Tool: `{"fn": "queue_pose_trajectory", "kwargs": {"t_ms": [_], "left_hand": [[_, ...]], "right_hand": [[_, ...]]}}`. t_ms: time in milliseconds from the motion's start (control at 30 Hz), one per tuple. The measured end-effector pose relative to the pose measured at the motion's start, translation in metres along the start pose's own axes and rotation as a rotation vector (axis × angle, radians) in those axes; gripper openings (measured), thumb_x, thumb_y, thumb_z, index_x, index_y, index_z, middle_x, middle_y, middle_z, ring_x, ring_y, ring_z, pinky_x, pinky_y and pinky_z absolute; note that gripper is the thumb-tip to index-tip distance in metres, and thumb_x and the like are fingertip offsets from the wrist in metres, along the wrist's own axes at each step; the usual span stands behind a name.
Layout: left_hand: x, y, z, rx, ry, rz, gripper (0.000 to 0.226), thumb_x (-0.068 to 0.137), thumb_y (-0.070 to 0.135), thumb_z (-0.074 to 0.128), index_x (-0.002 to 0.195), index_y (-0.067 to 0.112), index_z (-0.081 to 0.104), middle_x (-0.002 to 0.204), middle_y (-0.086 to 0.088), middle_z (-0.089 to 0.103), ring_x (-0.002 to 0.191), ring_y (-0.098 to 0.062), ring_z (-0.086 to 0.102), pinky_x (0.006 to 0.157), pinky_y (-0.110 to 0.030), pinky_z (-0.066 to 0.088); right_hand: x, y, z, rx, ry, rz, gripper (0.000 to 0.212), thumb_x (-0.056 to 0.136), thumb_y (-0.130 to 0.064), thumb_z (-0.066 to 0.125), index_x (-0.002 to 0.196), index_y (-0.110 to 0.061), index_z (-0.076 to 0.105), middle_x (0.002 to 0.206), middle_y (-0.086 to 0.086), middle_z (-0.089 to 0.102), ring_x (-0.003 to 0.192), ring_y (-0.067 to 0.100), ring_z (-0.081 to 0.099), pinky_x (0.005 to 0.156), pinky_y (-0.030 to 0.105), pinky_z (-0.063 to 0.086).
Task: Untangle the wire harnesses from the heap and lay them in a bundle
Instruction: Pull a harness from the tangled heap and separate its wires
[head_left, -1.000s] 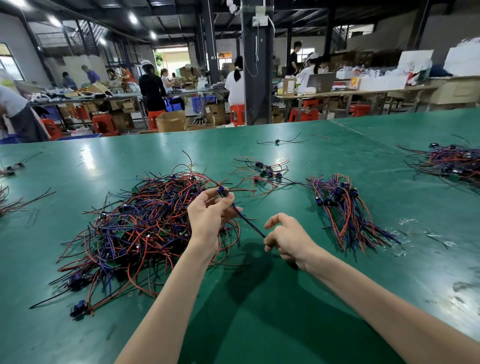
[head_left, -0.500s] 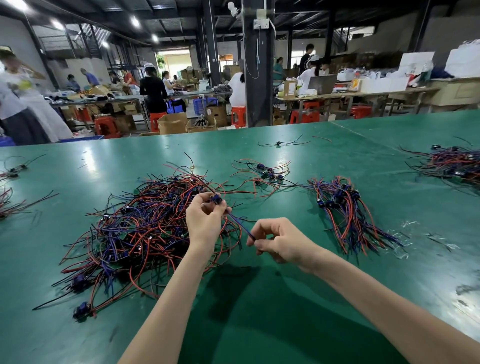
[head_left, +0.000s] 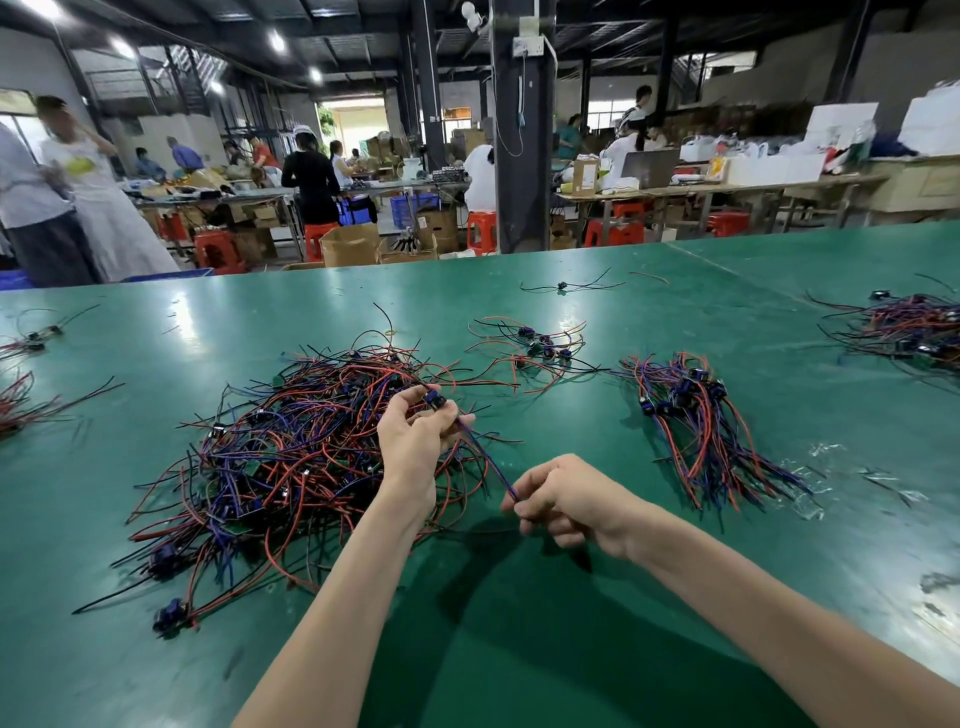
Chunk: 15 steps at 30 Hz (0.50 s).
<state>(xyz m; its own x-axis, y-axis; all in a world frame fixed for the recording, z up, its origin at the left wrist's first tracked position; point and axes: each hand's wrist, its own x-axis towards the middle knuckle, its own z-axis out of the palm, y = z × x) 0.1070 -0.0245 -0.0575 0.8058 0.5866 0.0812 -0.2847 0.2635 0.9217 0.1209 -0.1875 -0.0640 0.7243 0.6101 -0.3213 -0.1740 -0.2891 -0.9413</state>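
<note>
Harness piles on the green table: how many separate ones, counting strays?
7: main heap centre-left, loose cluster behind it, bundle to its right, pile at the right edge, lone harness far back, upper clump and lower clump at the left edge. More may lie outside the frame.

- We face a wide green tabletop (head_left: 701, 312).
- Dark pillar (head_left: 522, 156) at twelve o'clock.
- Ceiling lights (head_left: 276, 39) at eleven o'clock.
- Red stools (head_left: 218, 252) beside far workbenches (head_left: 727, 188).
</note>
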Motion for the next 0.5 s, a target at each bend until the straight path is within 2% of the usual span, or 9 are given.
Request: {"fn": "queue_pose_trajectory", "kwargs": {"t_ms": [67,167,267,333,400,500], "left_hand": [[-0.003,0.001,0.003,-0.024,-0.042,-0.013,0.024,0.088,-0.011,0.055,0.107,0.003,0.049,0.075,-0.009,0.055,0.059,-0.02,0.068,0.054,-0.021,0.054],[-0.007,0.005,0.006,-0.092,-0.102,-0.068,0.022,0.086,-0.013,0.055,0.1,0.004,0.051,0.073,-0.01,0.056,0.064,-0.029,0.064,0.047,-0.019,0.05],[-0.01,0.008,0.012,-0.148,-0.211,-0.125,0.022,0.084,-0.015,0.054,0.092,0.005,0.056,0.064,-0.009,0.056,0.054,-0.024,0.061,0.056,-0.031,0.058],[-0.012,0.008,0.016,-0.151,-0.271,-0.15,0.022,0.083,-0.014,0.055,0.093,0.006,0.057,0.063,-0.009,0.055,0.05,-0.023,0.062,0.057,-0.032,0.059],[-0.012,0.008,0.017,-0.15,-0.266,-0.147,0.022,0.083,-0.013,0.057,0.094,0.006,0.057,0.064,-0.009,0.055,0.051,-0.023,0.063,0.059,-0.033,0.059],[-0.006,0.008,0.01,-0.092,-0.168,-0.076,0.021,0.084,-0.013,0.058,0.093,0.007,0.056,0.071,-0.011,0.052,0.052,-0.022,0.064,0.058,-0.031,0.058]], "right_hand": [[0.004,0.002,-0.003,0.025,0.062,0.042,0.022,0.083,0.011,0.046,0.074,-0.003,0.06,0.052,0.012,0.052,0.028,0.005,0.022,0.032,0.01,0.017],[0.009,0.003,-0.008,0.074,0.127,0.075,0.021,0.081,0.011,0.044,0.073,-0.001,0.059,0.05,0.012,0.051,0.028,0.005,0.02,0.031,0.009,0.015],[0.014,0.004,-0.013,0.11,0.175,0.1,0.021,0.08,0.011,0.042,0.072,-0.001,0.058,0.053,0.014,0.051,0.027,0.006,0.018,0.031,0.009,0.012],[0.015,0.004,-0.016,0.119,0.19,0.102,0.022,0.079,0.011,0.041,0.072,0.0,0.059,0.055,0.015,0.05,0.027,0.006,0.016,0.032,0.008,0.012],[0.014,0.004,-0.017,0.097,0.181,0.102,0.024,0.079,0.012,0.04,0.072,0.0,0.059,0.054,0.015,0.05,0.027,0.006,0.015,0.032,0.008,0.011],[0.009,0.002,-0.015,-0.045,0.148,0.075,0.027,0.081,0.013,0.042,0.07,-0.004,0.06,0.052,0.012,0.052,0.027,0.007,0.02,0.035,0.008,0.014]]}}
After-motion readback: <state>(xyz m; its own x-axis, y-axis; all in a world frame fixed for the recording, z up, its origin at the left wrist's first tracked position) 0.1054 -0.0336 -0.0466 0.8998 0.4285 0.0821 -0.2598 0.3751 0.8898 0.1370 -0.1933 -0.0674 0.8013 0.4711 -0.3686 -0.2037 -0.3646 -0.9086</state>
